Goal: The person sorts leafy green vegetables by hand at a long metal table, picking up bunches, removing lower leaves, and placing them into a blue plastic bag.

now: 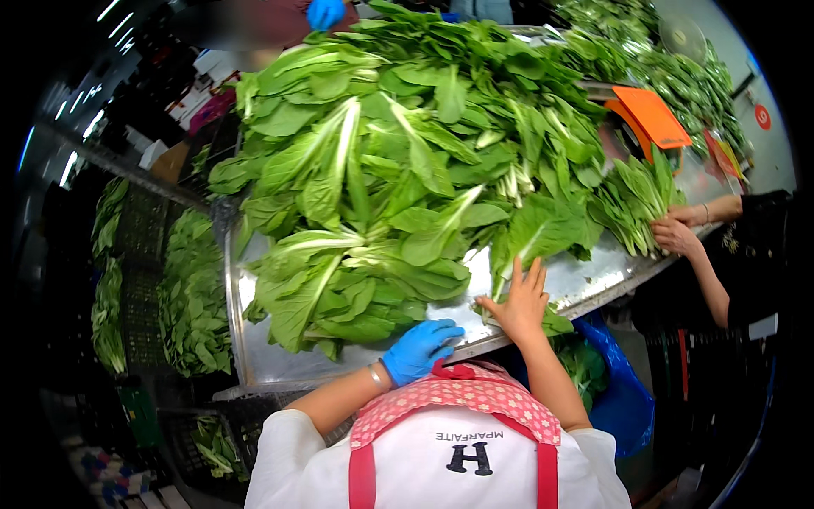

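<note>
My right hand is bare, its fingers spread apart at the pale stalk end of a leafy green lying on the metal table. A blue glove covers my left hand, which rests at the table's near edge with its fingers loosely stretched to the right. Nothing shows in its grasp, though its underside is hidden. Just beyond that hand lies a big pile of leafy greens with white stalks. A small green leaf sticks out beside my right wrist.
At the right, a co-worker's hands hold a bunch of greens. An orange scale stands behind it. Another person's blue-gloved hand appears at the far side. Crates of greens stand left; a blue bag hangs below.
</note>
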`<state>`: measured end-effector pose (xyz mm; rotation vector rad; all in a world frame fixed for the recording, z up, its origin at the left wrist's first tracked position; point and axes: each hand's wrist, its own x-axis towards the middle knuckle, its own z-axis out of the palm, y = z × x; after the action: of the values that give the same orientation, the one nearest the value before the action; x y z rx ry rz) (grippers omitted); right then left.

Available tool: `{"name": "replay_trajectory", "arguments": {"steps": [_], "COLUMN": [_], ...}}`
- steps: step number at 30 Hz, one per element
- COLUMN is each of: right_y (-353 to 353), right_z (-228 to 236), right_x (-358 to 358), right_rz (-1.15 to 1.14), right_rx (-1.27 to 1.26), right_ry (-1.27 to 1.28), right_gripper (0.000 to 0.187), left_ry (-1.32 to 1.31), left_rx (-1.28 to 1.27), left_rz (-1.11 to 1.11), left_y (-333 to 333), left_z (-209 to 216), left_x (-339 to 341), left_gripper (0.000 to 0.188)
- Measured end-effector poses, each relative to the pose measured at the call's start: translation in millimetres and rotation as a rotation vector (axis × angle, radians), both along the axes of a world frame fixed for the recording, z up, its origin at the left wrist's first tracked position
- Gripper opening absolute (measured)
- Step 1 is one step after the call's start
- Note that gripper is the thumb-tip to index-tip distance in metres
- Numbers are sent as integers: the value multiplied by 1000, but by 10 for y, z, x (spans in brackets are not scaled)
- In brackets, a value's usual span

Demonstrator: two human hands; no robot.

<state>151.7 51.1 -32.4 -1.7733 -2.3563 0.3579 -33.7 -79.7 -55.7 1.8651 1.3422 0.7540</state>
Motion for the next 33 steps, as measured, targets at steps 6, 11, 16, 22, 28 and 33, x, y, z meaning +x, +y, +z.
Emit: {"name": "replay_trajectory", "arguments": {"steps": [6,11,16,22,28,33], "right_y": [87,271,79,-517,-814,-452], "right_z": [-309,-182,307,419,-88,191], "right_x": [269,611,1384,2735,3347,2799], "right_rz": [-7,-101,-173,-342,-314,-169], "right_rx": [179,29,-203,-385,-256,-208], "right_ry": [203,802,1024,1060,212,155], "right_gripper": [44,28,24,22,47,35], "left_ry": [130,101,99,105,47,-12], "left_rx": [309,261,226,142,44,144], "left_rz": [127,123,78,-7,-170,-168], "left_y": [-34,-54,-31,55,174,236], "left_z": [-174,-151,-34,16,50,130], "left_x": [85,93,88,90,154,176], "left_gripper": [44,37,35,35,32,36]}}
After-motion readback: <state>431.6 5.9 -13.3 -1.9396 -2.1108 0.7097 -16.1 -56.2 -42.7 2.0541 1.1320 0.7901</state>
